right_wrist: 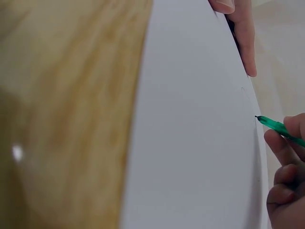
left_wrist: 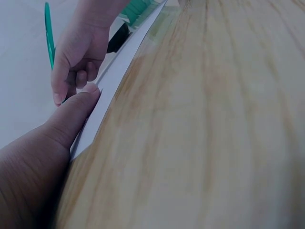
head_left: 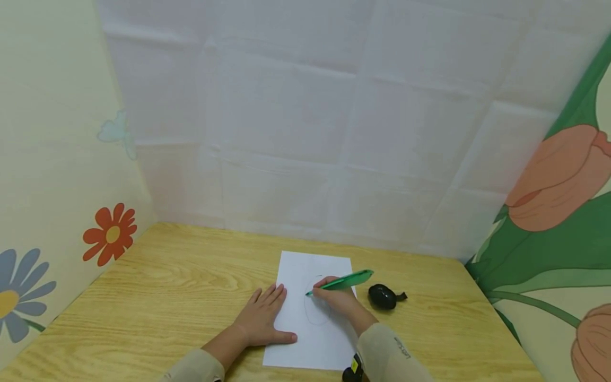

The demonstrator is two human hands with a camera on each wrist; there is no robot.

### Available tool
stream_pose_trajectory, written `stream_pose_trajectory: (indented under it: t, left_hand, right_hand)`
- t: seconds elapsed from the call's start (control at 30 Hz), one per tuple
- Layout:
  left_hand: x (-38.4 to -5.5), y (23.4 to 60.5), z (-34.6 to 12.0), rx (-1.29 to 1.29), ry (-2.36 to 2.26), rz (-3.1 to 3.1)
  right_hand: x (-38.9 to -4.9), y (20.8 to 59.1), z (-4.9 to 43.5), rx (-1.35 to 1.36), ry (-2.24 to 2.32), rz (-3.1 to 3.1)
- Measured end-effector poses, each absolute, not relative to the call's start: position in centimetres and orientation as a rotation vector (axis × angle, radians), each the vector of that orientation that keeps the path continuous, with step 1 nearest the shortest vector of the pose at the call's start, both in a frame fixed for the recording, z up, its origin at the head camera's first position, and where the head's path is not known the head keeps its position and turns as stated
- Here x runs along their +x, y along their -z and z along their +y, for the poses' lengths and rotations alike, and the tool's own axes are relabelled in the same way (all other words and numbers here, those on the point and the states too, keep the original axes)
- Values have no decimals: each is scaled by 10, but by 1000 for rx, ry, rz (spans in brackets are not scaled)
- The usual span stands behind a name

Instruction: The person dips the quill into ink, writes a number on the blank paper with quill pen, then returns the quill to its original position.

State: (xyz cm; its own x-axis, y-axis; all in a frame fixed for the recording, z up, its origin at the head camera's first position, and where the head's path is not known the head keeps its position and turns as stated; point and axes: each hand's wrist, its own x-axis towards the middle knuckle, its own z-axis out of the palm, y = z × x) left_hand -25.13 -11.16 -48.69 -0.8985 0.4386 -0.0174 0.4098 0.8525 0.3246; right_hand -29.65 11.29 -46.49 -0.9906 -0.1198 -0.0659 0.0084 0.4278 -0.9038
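Observation:
A white sheet of paper (head_left: 296, 350) lies on the wooden table, with a faint rounded outline (head_left: 306, 313) drawn on it. My right hand (head_left: 341, 300) pinches a green pen (head_left: 346, 281) whose upper end widens like a leaf. In the right wrist view the dark tip of the pen (right_wrist: 274, 125) is right at the paper's surface. Spread flat, my left hand (head_left: 260, 321) rests over the paper's left edge, its thumb (left_wrist: 78, 107) lying on the sheet near the lower part.
To the right of the paper sits a glossy black rounded object (head_left: 382, 297) with a short stem-like end. A small black item with a yellow label (head_left: 354, 366) is beside the right sleeve. Behind the wooden table (head_left: 205, 265) hangs a creased white cloth (head_left: 286, 132); flower-patterned panels flank it.

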Motion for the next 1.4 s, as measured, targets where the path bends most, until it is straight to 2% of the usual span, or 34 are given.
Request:
stream_pose_trajectory:
  t: [0.5,0.8,1.4]
  left_hand:
    - [-249,482,-109,672,-498,2930]
    - [-249,485,-111,689,-500,2938]
    - [-247,481,-111,678,-522,2928]
  right_hand:
    - [-297,469,117,-176,1692,2549]
    - [-294,466,126,-79,1620,2599]
    - [-285,461,154,44,1756,2617]
